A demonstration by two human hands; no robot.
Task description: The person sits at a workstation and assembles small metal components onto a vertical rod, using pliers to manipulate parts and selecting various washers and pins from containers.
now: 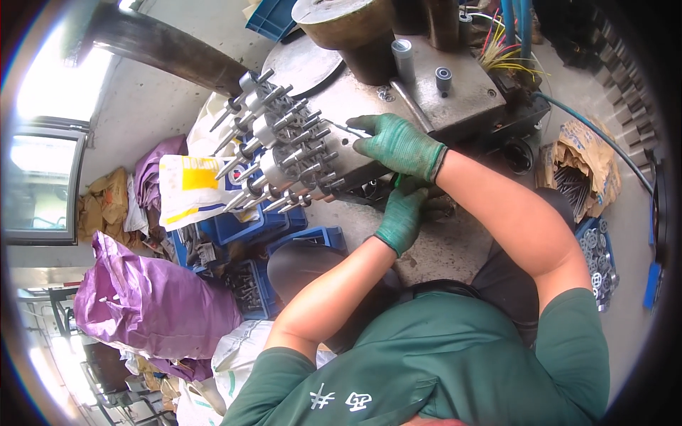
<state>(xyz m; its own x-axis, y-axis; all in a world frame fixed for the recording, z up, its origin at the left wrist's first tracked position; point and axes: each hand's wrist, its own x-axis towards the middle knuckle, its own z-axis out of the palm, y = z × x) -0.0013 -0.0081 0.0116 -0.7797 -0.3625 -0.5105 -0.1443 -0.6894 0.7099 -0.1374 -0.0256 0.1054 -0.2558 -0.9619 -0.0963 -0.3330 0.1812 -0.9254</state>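
Observation:
My right hand, in a green knitted glove, is over the near left part of the metal machine bed. Its thumb and fingers close around the end of a thin dark rod that points left. A cluster of metal pins and round sleeves stands beside these fingertips. Below the bed's near edge is my left hand, gloved alike. Its fingers reach under that edge beside the right wrist and are mostly hidden, so their grip does not show.
A thick upright metal column rises behind the bed. On the bed stand a grey cylinder and a short sleeve. Blue bins and a purple sack are at left. A paper bag of rods lies right.

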